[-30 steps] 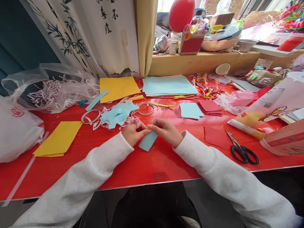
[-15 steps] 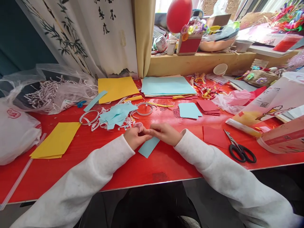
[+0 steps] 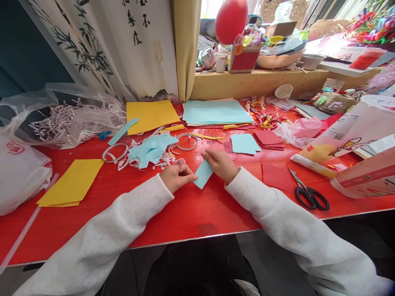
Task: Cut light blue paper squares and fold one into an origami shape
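In the head view, my left hand [image 3: 175, 176] is pinching the left corner of the light-blue paper strip [image 3: 203, 174] and my right hand [image 3: 221, 165] is gripping its top, my fingertips now standing apart, while the strip is showing shorter over the red table [image 3: 185, 224], so probably folded.

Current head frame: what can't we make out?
In the head view:
- Held blue paper: underside hidden by its top face; corners covered by the left hand and right hand.
- White bag: contents hidden by its plastic; side cut off by the left edge.
- Pink-banded cup: cut off by the right edge.
- QR code: too small.
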The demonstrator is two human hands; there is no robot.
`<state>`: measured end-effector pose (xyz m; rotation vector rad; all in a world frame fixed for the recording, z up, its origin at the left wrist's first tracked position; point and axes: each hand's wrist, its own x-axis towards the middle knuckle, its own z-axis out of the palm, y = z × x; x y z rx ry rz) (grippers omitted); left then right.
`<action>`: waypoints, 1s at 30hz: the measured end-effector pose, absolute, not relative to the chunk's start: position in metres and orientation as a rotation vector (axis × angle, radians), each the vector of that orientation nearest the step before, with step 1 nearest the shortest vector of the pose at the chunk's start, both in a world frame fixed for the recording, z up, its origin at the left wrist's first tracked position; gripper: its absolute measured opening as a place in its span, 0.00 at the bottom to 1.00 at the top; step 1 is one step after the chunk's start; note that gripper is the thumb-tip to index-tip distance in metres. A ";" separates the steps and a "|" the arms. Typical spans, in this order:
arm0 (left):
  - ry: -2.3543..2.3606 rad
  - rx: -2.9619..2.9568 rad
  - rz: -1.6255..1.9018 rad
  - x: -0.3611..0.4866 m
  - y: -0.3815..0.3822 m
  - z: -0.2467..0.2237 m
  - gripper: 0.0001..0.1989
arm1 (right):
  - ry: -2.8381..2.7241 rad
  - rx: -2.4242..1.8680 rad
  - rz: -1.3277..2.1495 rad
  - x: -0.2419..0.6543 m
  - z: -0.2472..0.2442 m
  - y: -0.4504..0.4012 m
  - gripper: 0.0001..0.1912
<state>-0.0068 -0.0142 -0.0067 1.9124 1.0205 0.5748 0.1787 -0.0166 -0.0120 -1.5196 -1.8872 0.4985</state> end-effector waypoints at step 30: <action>1.330 2.524 0.845 -0.008 -0.017 -0.011 0.19 | -1.264 -1.062 1.589 0.166 -0.004 -0.020 0.22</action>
